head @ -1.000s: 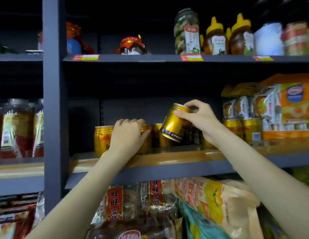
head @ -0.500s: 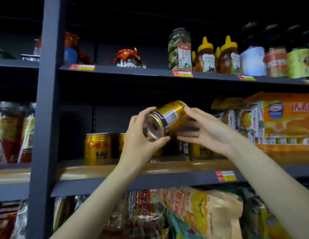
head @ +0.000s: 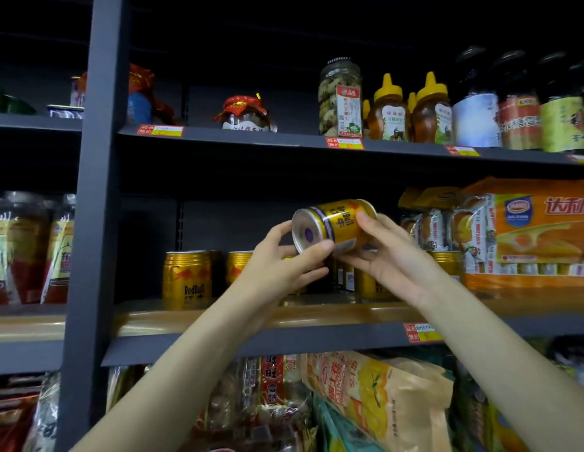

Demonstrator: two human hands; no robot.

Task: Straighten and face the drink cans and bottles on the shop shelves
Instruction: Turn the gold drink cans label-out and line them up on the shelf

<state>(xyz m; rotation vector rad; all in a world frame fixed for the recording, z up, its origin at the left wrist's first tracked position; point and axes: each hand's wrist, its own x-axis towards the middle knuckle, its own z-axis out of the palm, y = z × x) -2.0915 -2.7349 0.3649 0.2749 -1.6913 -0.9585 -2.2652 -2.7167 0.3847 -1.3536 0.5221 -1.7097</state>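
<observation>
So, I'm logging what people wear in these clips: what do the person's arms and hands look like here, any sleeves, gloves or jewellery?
Both arms are bare up to the frame's edge: no sleeves show. The left hand and right hand have no gloves, and I see no rings, watch or bracelet on the fingers or wrists in view. The nails look short and unpainted, though the picture is too soft to be sure.
</observation>
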